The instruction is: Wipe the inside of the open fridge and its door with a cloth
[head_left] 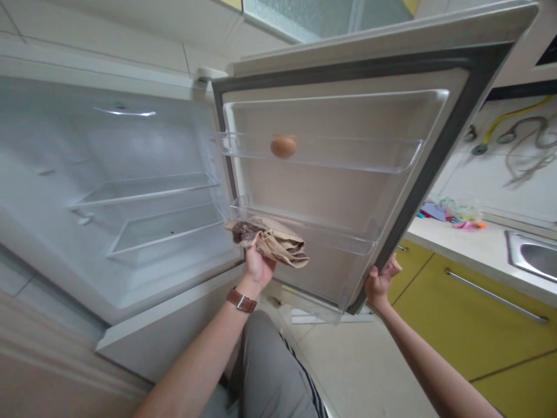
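The left hand (257, 266) is closed around a crumpled brown cloth (270, 241) and holds it against the lower door shelf (339, 238) of the open fridge door (435, 174), at the shelf's inner end near the hinge. The right hand (379, 281) grips the bottom outer edge of that door, fingers curled around the dark rubber seal (452, 145). The two hands are well apart, one at each end of the lower shelf. A brown-strapped watch (241, 300) sits on the left wrist. On the upper door shelf (369, 154) rests a single brown egg (284, 146). Inside the fridge, the glass shelves (148, 188) stand bare. To the right runs a counter (470, 249) with yellow cabinets (478, 325) below it and a steel sink (533, 252).
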Tool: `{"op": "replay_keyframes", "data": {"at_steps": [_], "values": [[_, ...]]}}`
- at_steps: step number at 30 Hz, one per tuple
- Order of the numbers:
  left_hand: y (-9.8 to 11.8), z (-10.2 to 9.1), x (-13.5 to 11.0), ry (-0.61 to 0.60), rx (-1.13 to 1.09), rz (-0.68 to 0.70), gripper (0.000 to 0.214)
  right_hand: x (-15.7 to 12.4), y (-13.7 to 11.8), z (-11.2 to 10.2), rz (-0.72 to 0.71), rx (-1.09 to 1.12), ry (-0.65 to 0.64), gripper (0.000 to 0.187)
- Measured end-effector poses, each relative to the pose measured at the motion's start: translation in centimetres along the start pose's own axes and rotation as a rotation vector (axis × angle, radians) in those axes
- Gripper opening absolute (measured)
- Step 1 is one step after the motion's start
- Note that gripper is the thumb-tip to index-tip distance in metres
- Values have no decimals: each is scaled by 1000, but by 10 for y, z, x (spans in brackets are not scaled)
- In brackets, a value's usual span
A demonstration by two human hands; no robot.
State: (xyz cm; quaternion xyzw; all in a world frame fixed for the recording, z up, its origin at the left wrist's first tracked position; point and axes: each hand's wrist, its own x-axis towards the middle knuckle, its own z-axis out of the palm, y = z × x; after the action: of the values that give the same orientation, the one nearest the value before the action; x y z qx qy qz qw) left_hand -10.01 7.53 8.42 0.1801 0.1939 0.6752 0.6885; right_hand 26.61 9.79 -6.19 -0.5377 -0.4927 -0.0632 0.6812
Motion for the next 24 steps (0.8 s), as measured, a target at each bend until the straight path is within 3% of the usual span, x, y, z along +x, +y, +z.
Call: {"op": "replay_keyframes", "data": {"at_steps": [4, 9, 12, 15, 17, 19, 21, 23, 24], "values": [[7, -5, -18, 16, -10, -120, 39, 11, 10, 5, -46, 4, -18, 62], [-5, -18, -43, 45, 29, -197, 42, 21, 19, 9, -84, 38, -53, 56], [-11, -28, -59, 2, 20, -219, 45, 25, 14, 4, -59, 17, -112, 59], [-14, -34, -75, -106, 3, -235, 48, 20, -10, -10, -79, -65, -139, 66], [-15, -36, -84, -180, 1, -245, 49, 6, -39, -24, -92, -109, -80, 69], [-17, -35, -92, -242, 10, -255, 49, -17, -75, -38, 5, -59, -36, 66], [-20, -34, -99, -298, 30, -267, 45, -46, -113, -48, 231, 141, -243, 51], [-26, -34, -105, -362, 61, -291, 39, -75, -146, -54, 590, 494, -653, 53], [-29, -35, -108, -399, 83, -315, 36, -88, -160, -55, 773, 684, -788, 59]]}}
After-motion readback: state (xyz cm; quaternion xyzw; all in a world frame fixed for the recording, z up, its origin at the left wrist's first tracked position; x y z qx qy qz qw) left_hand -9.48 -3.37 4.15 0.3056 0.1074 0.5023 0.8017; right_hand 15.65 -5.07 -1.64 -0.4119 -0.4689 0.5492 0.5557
